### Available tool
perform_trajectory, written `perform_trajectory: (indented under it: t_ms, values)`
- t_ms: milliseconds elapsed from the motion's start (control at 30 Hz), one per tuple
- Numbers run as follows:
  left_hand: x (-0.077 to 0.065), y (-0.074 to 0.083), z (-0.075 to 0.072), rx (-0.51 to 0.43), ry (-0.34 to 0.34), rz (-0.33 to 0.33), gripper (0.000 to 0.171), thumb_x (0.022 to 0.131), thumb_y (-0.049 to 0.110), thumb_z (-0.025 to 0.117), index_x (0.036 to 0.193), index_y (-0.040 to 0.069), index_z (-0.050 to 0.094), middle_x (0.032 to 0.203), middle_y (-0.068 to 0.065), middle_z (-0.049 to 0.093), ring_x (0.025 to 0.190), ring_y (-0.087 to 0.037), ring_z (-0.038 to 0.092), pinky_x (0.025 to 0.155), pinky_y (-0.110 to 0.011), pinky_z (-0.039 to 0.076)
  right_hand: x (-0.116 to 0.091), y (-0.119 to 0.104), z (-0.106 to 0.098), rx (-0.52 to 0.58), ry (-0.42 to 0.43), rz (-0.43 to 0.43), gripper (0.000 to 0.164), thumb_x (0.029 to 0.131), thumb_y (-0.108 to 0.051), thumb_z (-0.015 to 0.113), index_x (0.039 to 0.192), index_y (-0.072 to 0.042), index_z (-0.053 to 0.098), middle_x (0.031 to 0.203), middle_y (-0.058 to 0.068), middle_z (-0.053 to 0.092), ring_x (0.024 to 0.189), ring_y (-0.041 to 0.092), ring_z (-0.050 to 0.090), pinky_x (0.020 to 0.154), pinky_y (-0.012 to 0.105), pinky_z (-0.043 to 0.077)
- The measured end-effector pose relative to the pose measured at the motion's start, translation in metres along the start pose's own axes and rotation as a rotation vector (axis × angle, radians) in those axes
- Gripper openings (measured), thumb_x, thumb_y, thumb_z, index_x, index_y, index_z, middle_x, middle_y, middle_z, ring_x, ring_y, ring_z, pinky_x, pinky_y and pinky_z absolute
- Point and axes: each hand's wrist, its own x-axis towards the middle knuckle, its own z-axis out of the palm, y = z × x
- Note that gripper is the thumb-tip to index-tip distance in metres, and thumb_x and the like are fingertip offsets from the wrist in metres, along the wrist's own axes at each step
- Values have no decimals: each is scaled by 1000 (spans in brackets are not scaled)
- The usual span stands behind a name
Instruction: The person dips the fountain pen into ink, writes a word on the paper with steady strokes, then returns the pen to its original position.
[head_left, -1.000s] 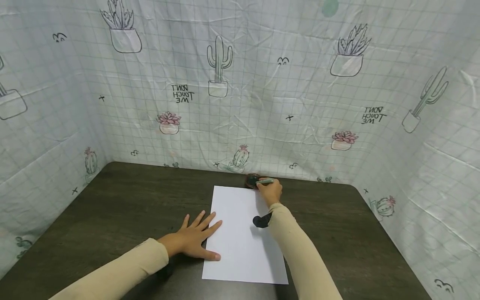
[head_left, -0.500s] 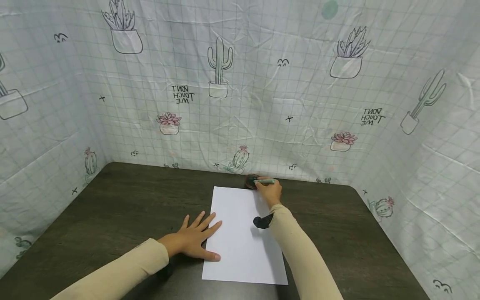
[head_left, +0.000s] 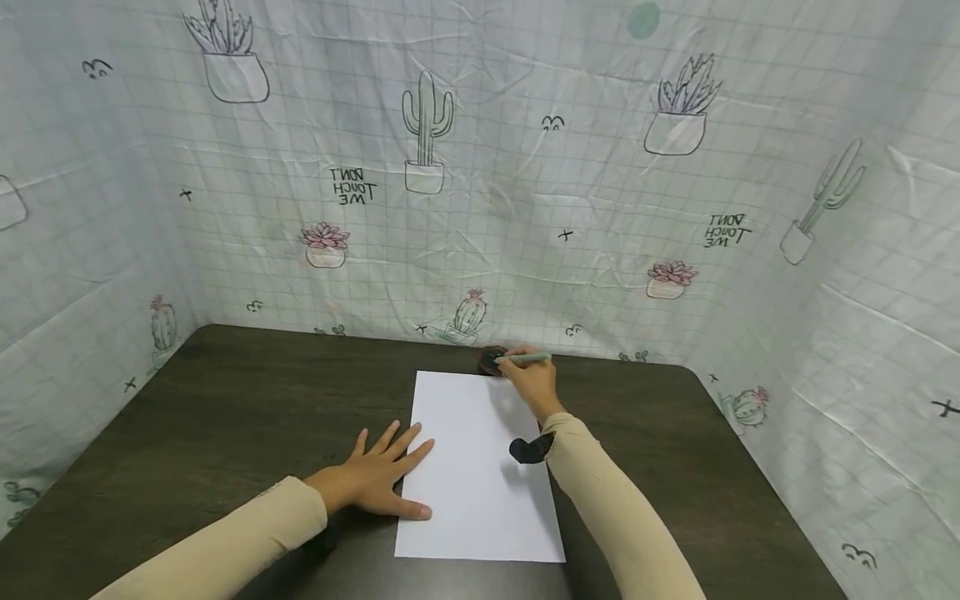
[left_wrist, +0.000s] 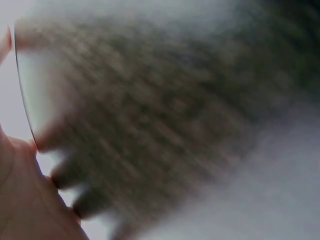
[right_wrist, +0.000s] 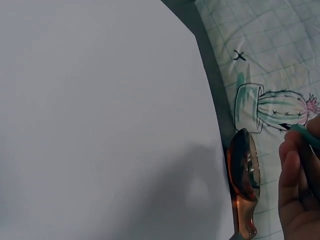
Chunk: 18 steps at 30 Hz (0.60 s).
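In the head view, a blank white sheet of paper (head_left: 480,483) lies on the dark table. My left hand (head_left: 375,479) rests flat with spread fingers, thumb and fingertips on the sheet's left edge. Beyond the far edge of the paper, my right hand (head_left: 534,385) pinches a slim green pen (head_left: 532,357); its dark pointed tip overlaps a copper-coloured scoop (head_left: 484,363) there. Seen from the right wrist, the scoop (right_wrist: 245,212) has a short handle and a dark, shiny bowl, and the pen's tip (right_wrist: 284,126) shows above it. The left wrist view is mostly blurred, with part of the left hand (left_wrist: 30,195) showing.
A white cloth (head_left: 510,208) printed with cacti and grid lines hangs behind and at both sides of the table (head_left: 247,417). The scoop stands near the table's back edge. A black strap end (head_left: 531,451) sticks out from my right wrist over the paper.
The head view has turned slightly right, so the scene sits further left. My right hand has moved the pen tip a little left over the scoop. My left hand stays on the paper.
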Motion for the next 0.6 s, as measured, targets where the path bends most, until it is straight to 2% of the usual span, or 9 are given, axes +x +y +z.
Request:
perform_trajectory:
  t_ms: [233,433,600]
  values:
    - [1,-1,-1,5,-2,-11,99,77,78,53,155,30,16,162,-2,0,147,-36,-4,106,-71,-4,-14,-6,-8,88,-225,-7,20,91,-16,67,104,-2,69,90,11,73,78,17,70,72,30,57]
    - [2,-1,0,0,1,-18,99,76,79,53,155,31,15,162,-1,0,147,-35,-4,106,-71,-4,-33,-6,-12,129,-339,27,20,89,-12,69,106,-1,68,94,11,72,83,18,70,76,31,57]
    - [2,-2,1,-12,-2,-10,101,75,81,51,155,30,15,162,-2,-1,147,-36,-5,106,-71,-6,-49,-6,-12,135,-425,31,17,86,-9,71,100,1,68,89,12,72,82,19,71,73,33,58]
